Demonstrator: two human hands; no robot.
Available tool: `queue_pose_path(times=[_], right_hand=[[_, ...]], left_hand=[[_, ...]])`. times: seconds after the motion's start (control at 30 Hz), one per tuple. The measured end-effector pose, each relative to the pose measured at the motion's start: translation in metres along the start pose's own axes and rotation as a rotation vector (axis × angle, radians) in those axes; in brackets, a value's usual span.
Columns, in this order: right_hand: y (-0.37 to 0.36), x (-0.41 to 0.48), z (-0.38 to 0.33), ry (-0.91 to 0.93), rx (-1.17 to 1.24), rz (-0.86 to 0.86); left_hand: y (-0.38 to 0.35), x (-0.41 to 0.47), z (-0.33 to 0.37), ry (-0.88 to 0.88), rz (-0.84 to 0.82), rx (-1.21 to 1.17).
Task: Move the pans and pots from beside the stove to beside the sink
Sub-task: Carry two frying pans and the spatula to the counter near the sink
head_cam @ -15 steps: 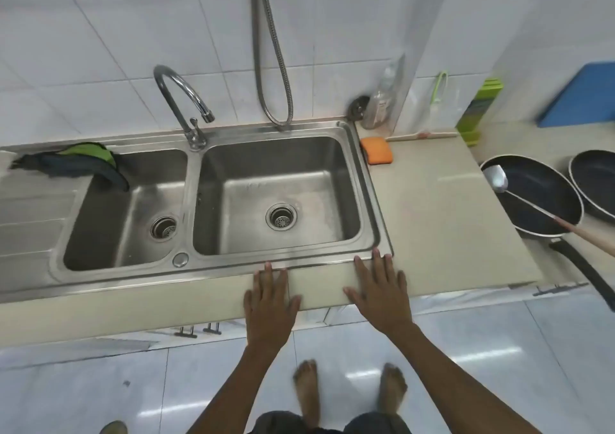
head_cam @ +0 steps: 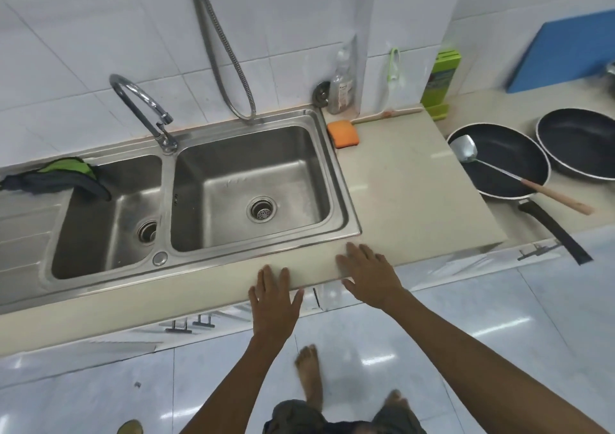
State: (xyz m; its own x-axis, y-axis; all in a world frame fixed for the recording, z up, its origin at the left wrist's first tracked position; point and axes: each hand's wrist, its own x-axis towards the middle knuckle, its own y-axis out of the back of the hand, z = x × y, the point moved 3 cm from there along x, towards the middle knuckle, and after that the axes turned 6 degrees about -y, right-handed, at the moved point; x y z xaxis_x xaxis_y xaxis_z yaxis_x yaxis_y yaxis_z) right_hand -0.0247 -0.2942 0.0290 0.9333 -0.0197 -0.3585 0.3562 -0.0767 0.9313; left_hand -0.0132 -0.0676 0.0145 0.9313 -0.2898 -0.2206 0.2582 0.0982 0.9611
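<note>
A black frying pan (head_cam: pixel 512 174) with a long black handle sits on the lower counter at right, a metal spatula (head_cam: pixel 467 149) with a wooden grip lying across it. A second black pan (head_cam: pixel 579 140) lies just beyond it, cut by the right edge. My left hand (head_cam: pixel 274 297) rests flat on the counter's front edge, fingers spread, holding nothing. My right hand (head_cam: pixel 369 274) lies flat and empty near the sink's front right corner. Both hands are well left of the pans.
A steel double sink (head_cam: pixel 339 180) with a faucet (head_cam: pixel 143 107) fills the left. An orange sponge (head_cam: pixel 342 134), a bottle (head_cam: pixel 342 84) and a green box (head_cam: pixel 442 80) stand along the back. A blue board (head_cam: pixel 562 54) leans at far right. A cloth (head_cam: pixel 56 177) drapes the left basin.
The view has shifted so more of the right counter and both pans show. My hands have slid slightly back toward the counter edge, and one foot has stepped forward.
</note>
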Motion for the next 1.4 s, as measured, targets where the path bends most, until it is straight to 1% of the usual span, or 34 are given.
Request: queue_pose_path(times=[0.07,0.17,0.27,0.43,0.63,0.73,0.83,0.93,1.0,1.07,1.17,1.27,1.4], right_hand=[[0.001,-0.019,0.021,-0.007,0.045,0.016],[0.004,-0.057,0.067,-0.063,0.08,0.071],[0.009,-0.096,0.12,-0.132,0.09,0.119],[0.015,-0.165,0.226,-0.294,0.183,0.245],[0.009,-0.221,0.334,-0.512,0.25,0.299],[0.006,-0.236,0.379,-0.594,0.287,0.332],[0.002,-0.24,0.424,-0.654,0.307,0.328],[-0.002,-0.229,0.466,-0.667,0.304,0.315],[-0.003,-0.214,0.5,-0.667,0.321,0.303],[-0.003,-0.199,0.532,-0.666,0.318,0.278],[0.001,-0.176,0.589,-0.675,0.342,0.234],[0.01,-0.153,0.643,-0.693,0.374,0.233],[0.013,-0.13,0.697,-0.71,0.398,0.235]], left_hand=[[-0.002,-0.004,0.032,-0.03,0.0,0.008],[-0.003,-0.011,0.095,-0.081,-0.015,-0.022],[-0.005,-0.016,0.165,-0.183,-0.011,-0.015],[-0.008,-0.02,0.297,-0.378,0.004,-0.002],[-0.009,-0.011,0.427,-0.584,0.025,-0.052],[-0.019,0.005,0.478,-0.614,-0.035,-0.032],[-0.033,0.024,0.526,-0.631,-0.064,-0.044],[-0.053,0.045,0.566,-0.586,-0.134,-0.108],[-0.07,0.063,0.59,-0.506,-0.191,-0.238],[-0.083,0.078,0.606,-0.375,-0.26,-0.4],[-0.098,0.103,0.628,-0.118,-0.337,-0.581],[-0.105,0.125,0.648,0.001,-0.364,-0.701],[-0.114,0.144,0.66,0.177,-0.363,-0.774]])
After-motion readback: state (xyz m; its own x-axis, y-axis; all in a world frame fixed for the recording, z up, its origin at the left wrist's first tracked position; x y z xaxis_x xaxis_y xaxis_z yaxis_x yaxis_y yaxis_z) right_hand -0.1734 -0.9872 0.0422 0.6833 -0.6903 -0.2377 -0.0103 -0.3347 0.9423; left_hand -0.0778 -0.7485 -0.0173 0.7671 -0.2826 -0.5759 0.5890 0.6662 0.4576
